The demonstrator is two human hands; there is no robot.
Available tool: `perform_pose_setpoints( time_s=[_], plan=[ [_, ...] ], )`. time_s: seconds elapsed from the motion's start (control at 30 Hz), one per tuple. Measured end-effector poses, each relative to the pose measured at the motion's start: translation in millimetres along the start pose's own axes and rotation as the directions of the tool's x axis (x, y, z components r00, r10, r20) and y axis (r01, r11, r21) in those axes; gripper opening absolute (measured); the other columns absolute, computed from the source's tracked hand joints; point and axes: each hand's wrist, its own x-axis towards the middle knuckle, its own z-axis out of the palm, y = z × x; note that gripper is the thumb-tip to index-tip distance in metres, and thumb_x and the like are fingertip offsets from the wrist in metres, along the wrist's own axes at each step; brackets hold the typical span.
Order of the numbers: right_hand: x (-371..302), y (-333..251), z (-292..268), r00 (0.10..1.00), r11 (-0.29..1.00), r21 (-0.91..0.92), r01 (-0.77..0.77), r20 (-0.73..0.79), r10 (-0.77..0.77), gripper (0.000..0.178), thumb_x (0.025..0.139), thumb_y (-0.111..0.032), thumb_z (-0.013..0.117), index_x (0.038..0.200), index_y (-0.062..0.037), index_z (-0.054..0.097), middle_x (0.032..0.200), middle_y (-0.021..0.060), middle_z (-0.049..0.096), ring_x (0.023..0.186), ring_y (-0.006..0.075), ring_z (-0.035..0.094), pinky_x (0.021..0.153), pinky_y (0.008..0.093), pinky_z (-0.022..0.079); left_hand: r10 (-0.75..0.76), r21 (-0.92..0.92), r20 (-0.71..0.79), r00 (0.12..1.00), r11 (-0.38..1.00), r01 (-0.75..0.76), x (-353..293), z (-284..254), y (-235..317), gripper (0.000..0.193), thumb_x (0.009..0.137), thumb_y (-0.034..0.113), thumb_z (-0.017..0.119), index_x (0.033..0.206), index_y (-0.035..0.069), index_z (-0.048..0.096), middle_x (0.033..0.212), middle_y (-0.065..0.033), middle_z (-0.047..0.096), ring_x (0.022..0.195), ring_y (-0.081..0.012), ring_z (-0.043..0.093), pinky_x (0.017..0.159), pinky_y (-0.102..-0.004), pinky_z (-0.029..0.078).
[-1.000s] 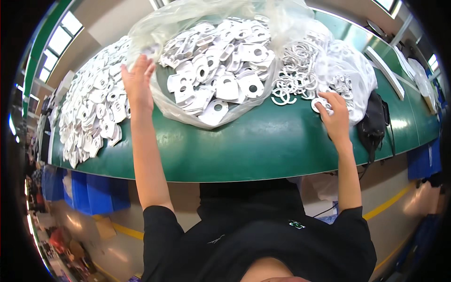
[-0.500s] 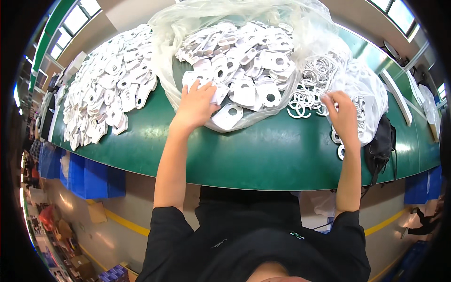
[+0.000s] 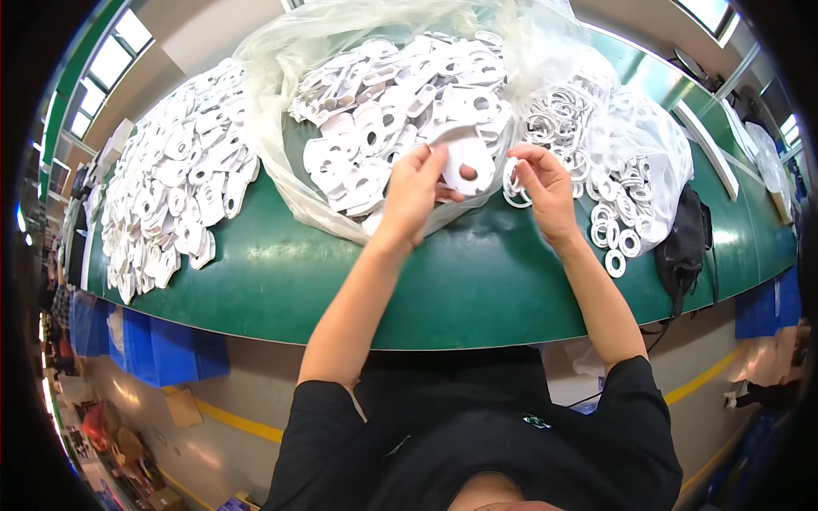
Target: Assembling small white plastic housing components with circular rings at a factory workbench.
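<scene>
My left hand (image 3: 416, 189) grips a white plastic plate (image 3: 479, 152) with a round hole, rounded at one end, and lifts it above the near rim of a clear plastic bag (image 3: 285, 192). Fingers reach around behind it, one showing through the hole. Just to the right, my right hand (image 3: 550, 189) pinches a thin white ring (image 3: 509, 180), partly hidden by the fingertips. Ring and plate are close together but apart. Behind my left hand, many similar white plates (image 3: 371, 136) lie heaped in the opened bag.
On the left of the green table (image 3: 281, 281) spreads another heap of white plates (image 3: 170, 183). White rings (image 3: 629, 243) lie loose at right, beside a plastic bag (image 3: 669, 153). A black bag (image 3: 686, 243) and a long white strip (image 3: 709, 153) are farther right.
My left hand has picked up a plate from the bag and brought it right. My right hand has moved left from the rings with a ring in its fingers.
</scene>
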Motion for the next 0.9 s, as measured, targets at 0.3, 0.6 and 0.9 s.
perform_pose_setpoints(
  time_s=[0.3,0.6,0.9],
  plan=[
    [-11.3,6.2,12.9,0.997,0.995,-0.061,-0.073,-0.028,0.071,0.011,0.090,-0.008,0.060,0.099,0.0000,0.061,0.094,0.0029,0.062,0.080,0.0075,0.058,0.071,0.0216,0.047,-0.097,-0.305,0.081,0.992,0.945,0.117,-26.2,25.7,-28.9,0.028,0.094,0.010,0.049,0.121,0.004,0.047,0.112,-0.0077,0.058,0.097,-0.0160,0.060,0.084,-0.0359,0.054],
    [-4.9,-17.3,-5.8,0.973,0.965,-0.242,0.097,0.225,-0.042,0.011,0.085,-0.004,0.064,0.095,-0.0013,0.062,0.094,0.0032,0.062,0.082,0.0088,0.057,0.074,0.0236,0.047,-0.175,-0.467,0.673,0.719,0.653,0.596,-12.4,-7.8,-23.0,0.060,0.096,0.046,0.031,0.132,-0.002,0.039,0.113,-0.0213,0.058,0.102,-0.0348,0.061,0.086,-0.0398,0.053],
    [0.7,-25.0,-13.7,0.967,0.946,0.261,-0.190,0.217,0.134,0.003,0.090,-0.008,0.058,0.087,-0.0058,0.057,0.128,0.0149,0.052,0.120,0.0218,0.047,0.103,0.0393,0.036,-0.314,-0.247,0.278,0.908,0.890,0.383,-18.4,3.0,-24.9,0.050,0.087,0.015,0.063,0.131,-0.001,0.046,0.113,-0.0097,0.061,0.095,-0.0144,0.062,0.082,-0.0269,0.052]
  ],
)
